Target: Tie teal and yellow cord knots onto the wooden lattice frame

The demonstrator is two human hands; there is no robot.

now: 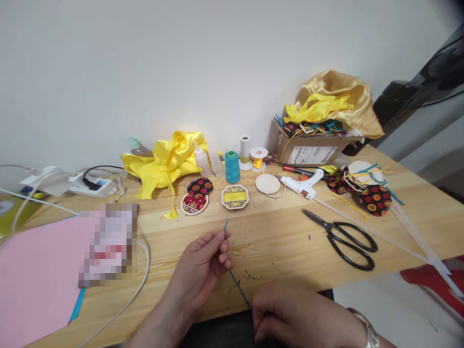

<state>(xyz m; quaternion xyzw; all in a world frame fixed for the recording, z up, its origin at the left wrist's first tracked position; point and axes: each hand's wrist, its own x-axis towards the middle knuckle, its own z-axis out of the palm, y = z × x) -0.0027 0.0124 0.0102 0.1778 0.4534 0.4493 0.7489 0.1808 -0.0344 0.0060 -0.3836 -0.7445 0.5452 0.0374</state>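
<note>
My left hand (205, 263) is pinched around a thin teal cord (239, 286), whose tip pokes up above my fingers. The cord runs down and right to my right hand (290, 314), which is closed on its lower end at the table's front edge. A metal bracelet sits on my right wrist. Black scissors (344, 238) lie shut on the wooden table (275, 241) to the right of my hands.
At the back stand a teal thread spool (232, 166), a white glue gun (302, 184), round fabric pieces (195, 195), yellow satin cloth (165, 162) and a cardboard box (311, 150) of scraps. Pink paper (36, 275) and white cables lie at left.
</note>
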